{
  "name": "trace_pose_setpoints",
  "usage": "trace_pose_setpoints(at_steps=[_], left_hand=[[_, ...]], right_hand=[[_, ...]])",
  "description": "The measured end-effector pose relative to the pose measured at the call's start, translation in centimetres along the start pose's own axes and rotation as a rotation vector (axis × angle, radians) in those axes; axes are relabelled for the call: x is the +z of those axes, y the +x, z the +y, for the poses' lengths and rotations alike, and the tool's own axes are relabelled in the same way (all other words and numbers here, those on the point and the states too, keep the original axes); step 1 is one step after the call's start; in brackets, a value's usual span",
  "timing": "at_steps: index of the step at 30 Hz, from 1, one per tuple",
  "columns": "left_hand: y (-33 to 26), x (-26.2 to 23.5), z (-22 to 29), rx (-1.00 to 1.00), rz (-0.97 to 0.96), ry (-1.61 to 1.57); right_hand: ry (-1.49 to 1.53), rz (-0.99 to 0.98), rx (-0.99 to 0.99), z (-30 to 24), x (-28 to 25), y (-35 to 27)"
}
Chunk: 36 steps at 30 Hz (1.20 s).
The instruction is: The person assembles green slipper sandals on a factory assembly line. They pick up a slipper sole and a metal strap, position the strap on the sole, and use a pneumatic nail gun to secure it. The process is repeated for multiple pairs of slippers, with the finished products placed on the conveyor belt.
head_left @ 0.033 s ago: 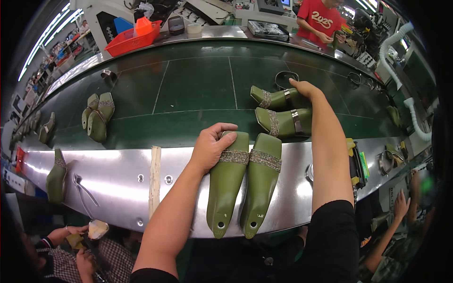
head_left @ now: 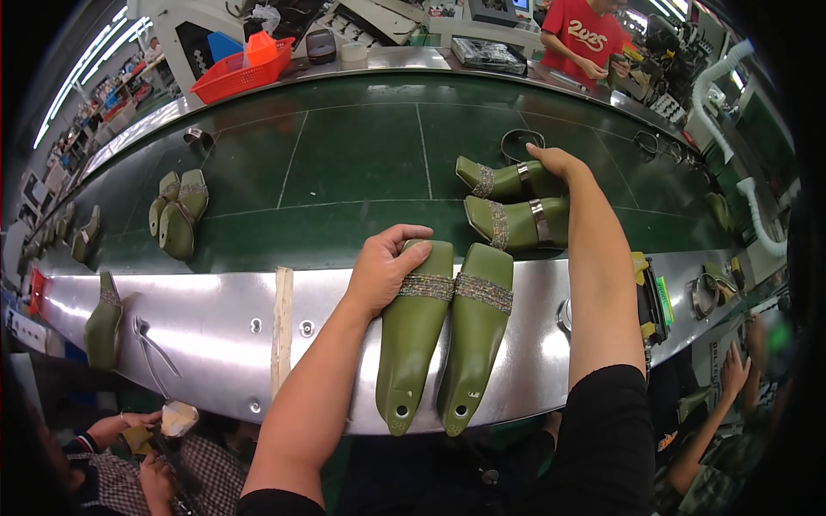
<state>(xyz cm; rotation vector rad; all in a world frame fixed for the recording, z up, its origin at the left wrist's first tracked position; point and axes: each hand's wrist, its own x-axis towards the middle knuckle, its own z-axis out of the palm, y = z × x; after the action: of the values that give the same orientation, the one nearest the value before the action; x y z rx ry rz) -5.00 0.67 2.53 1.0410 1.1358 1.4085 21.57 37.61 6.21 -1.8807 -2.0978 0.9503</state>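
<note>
Two green shoe lasts lie side by side on the steel bench edge, each with a sparkly beaded strap across it. My left hand is closed round the upper end of the left shoe last, thumb on top. The right shoe last rests beside it. My right arm reaches over the green belt. There my right hand pinches the edge of a dark strap loop, its other fingers mostly hidden. Just below that hand lie two more strapped lasts, a farther last and a nearer last, each also with a shiny metallic band.
Further lasts stand on the belt at left. Pincers and a single last lie on the steel edge. Across the belt are a red basket and a person in red. Co-workers sit at both sides.
</note>
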Motion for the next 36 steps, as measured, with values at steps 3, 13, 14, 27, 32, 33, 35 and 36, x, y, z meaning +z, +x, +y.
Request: trace_pose_setpoints(at_steps=[3,13,14,27,32,33,35,36], left_hand=[[-0.3,-0.3,0.1,0.004,0.018,0.022],[0.5,-0.3,-1.0,0.042,-0.015,-0.031],[0.4,-0.6,-1.0,0.048,-0.003,-0.033],[-6.0,2.8,5.6,0.510,0.114,-0.138],[-12.0,7.1,11.1,0.191,-0.235,0.139],[-12.7,7.3,11.0,0.171,-0.267,0.187],[-14.9,7.5,11.4,0.155,-0.238,0.111],[-16.2,7.7,11.2,0.177,-0.135,0.047]], right_hand=[[0.046,-0.035,-0.001,-0.1,0.4,0.4],[0.137,0.761,-0.479,1.1,0.2,-4.6],[0.162,0.790,-0.523,-0.6,0.0,-7.7],[-0.179,0.336,-0.973,-4.6,1.5,-39.5],[-0.407,0.265,-1.090,-6.4,1.5,-44.2],[-0.281,0.284,-1.058,-6.8,1.8,-45.1],[-0.029,0.312,-0.984,-7.8,2.7,-47.7],[0.114,0.312,-0.864,-8.1,3.0,-49.0]])
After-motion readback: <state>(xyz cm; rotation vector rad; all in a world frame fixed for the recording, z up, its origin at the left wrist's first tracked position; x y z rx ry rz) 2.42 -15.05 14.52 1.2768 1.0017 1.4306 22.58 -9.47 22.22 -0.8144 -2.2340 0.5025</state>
